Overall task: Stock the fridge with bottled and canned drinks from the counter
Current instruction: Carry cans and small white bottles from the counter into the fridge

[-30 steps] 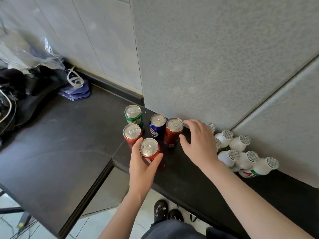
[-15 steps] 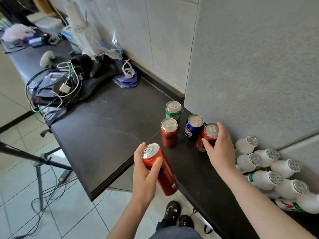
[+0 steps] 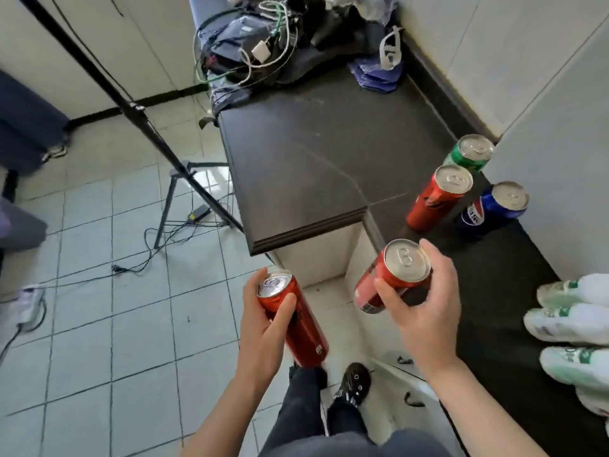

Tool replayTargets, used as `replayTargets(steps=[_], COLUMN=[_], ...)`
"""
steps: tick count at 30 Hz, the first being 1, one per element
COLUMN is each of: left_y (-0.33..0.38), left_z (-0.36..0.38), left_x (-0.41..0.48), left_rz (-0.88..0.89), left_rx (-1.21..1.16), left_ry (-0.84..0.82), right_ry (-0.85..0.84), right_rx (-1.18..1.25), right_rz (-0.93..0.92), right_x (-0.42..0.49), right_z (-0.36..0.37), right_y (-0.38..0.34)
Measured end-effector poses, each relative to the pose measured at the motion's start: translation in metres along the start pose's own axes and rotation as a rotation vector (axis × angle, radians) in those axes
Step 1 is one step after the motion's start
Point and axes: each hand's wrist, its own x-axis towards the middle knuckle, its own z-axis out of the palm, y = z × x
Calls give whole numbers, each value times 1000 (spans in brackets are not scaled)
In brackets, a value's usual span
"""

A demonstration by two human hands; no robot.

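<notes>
- A dark shoe [image 3: 354, 384] and dark trouser legs are seen on the pale tiled floor [image 3: 115, 324], nearest the camera.
- The left-hand red can [image 3: 308, 334] is gripped by the left hand [image 3: 263, 334], with fingers and thumb wrapped round its upper part; it is held tilted over the floor, clear of the counter.
- The right-hand red can [image 3: 407, 260] is clasped near its top by the right hand [image 3: 428, 311] and held tilted at the counter's front edge. The two hands are kept apart.
- White bottles [image 3: 566, 324] with green print are grouped on the dark counter [image 3: 313, 159] at the right edge, blurred.
- Further back, a standing red can [image 3: 435, 196], a blue can [image 3: 491, 206] and a green can [image 3: 468, 153] are set upright close together by the wall.
- A black tripod [image 3: 171, 179] is planted on the floor to the left.
- Tangled cables [image 3: 250, 51] and bags are piled at the counter's far end.
</notes>
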Motion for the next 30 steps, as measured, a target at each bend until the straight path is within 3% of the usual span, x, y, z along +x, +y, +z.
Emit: replayTargets(steps=[6,12,21,30], left_y=[-30,-72,-107,-146], left_z=[-90,-206,-444,-620], left_x=[-30,-40,-72,-158], left_rz=[-34,-70,-64,-75], left_rx=[-32,-62,-79,-283], left_ry=[229,411,588,1069], right_ry=[-297,-446,-672,-1035], right_rx=[55,47,145,234], right_rz=[-39,-120,-240,-454], right_x=[-31,-73,-177,-282], right_z=[82,172,366,513], right_y=[-48,-106,-251,-391])
